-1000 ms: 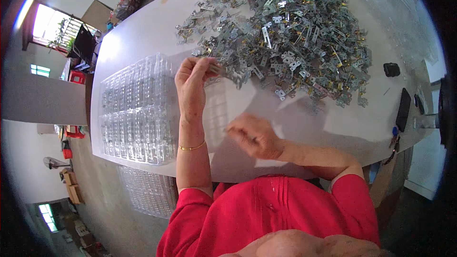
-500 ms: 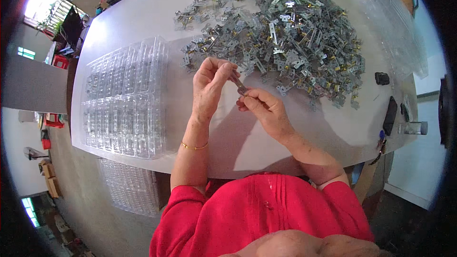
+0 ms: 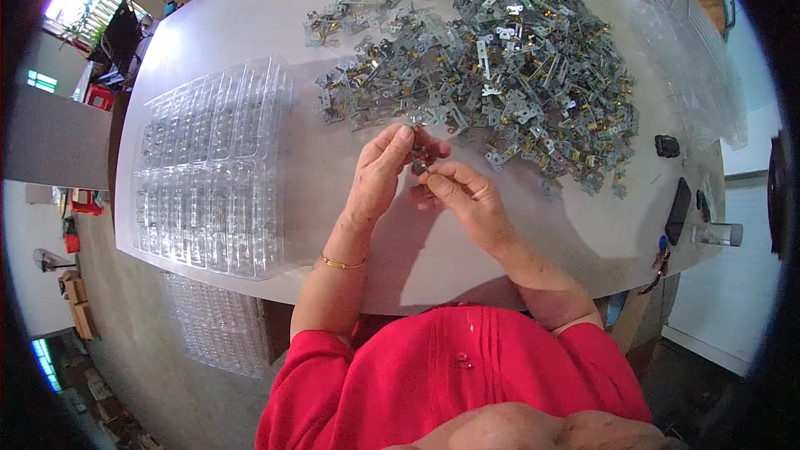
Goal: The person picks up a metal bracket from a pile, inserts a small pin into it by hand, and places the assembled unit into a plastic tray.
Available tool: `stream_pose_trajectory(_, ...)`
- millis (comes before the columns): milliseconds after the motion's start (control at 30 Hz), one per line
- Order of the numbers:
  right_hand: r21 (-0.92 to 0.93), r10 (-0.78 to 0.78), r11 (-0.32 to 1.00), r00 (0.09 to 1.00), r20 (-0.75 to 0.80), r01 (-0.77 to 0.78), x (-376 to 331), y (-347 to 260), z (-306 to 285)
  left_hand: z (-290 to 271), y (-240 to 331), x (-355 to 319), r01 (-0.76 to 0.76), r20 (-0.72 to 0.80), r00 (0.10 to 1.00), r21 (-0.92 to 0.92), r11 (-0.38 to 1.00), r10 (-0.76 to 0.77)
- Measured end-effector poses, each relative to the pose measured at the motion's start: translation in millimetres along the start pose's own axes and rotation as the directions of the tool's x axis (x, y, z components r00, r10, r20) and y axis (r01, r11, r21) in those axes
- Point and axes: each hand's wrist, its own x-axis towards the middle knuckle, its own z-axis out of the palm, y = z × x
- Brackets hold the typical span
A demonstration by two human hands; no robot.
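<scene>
Between both hands, over the near middle of the table, is a small metal bracket point(image 3: 419, 165). My left hand point(image 3: 385, 168) pinches its upper end between thumb and fingers. From the right, the fingertips of my right hand point(image 3: 463, 194) are closed on its lower end. Fingers cover much of the bracket, so its full shape is hidden. Just beyond my hands lies a large heap of loose metal brackets point(image 3: 533, 75), grey with some brass-coloured parts. To the left are clear plastic trays point(image 3: 212, 171) with metal pieces in rows of slots.
More clear plastic trays point(image 3: 212, 321) are stacked below the table's left edge. Clear plastic sheeting point(image 3: 696, 67) hangs at the far right corner. Along the right side lie a small black object point(image 3: 667, 146), a long black object point(image 3: 678, 207) and a clear cylinder point(image 3: 721, 234).
My left hand has come down and slightly toward me, its fingers now spread farther around the bracket. The bracket is held more upright. My right hand has barely moved.
</scene>
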Motion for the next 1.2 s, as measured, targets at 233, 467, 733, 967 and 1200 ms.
stream_pose_trajectory(233, -0.377, -0.271, 0.899, 0.959, -0.079, 0.223, 4, 8, -13, 0, -1, 0, -0.032, -0.061, 0.997, 0.082, 0.996, 0.037)
stream_pose_trajectory(467, -0.4, -0.257, 0.903, 0.944, -0.206, 0.159, 2, -14, -10, 10, 0, -3, 0.096, -0.072, 0.994, 0.252, 0.963, -0.08)
stream_pose_trajectory(733, -0.495, -0.323, 0.846, 0.929, -0.178, 0.199, 0, -9, -15, 15, 0, -8, 0.099, -0.072, 0.995, 0.418, 0.903, -0.076)
stream_pose_trajectory(967, -0.544, -0.344, 0.817, 0.918, -0.195, 0.191, 0, -6, -16, 16, 0, -7, -0.039, -0.075, 0.99, 0.66, 0.75, 0.117)
stream_pose_trajectory(1200, -0.429, -0.231, 0.892, 0.96, -0.157, 0.145, 1, -16, -18, 18, 6, -5, -0.103, 0.031, 0.989, 0.839, 0.534, 0.142)
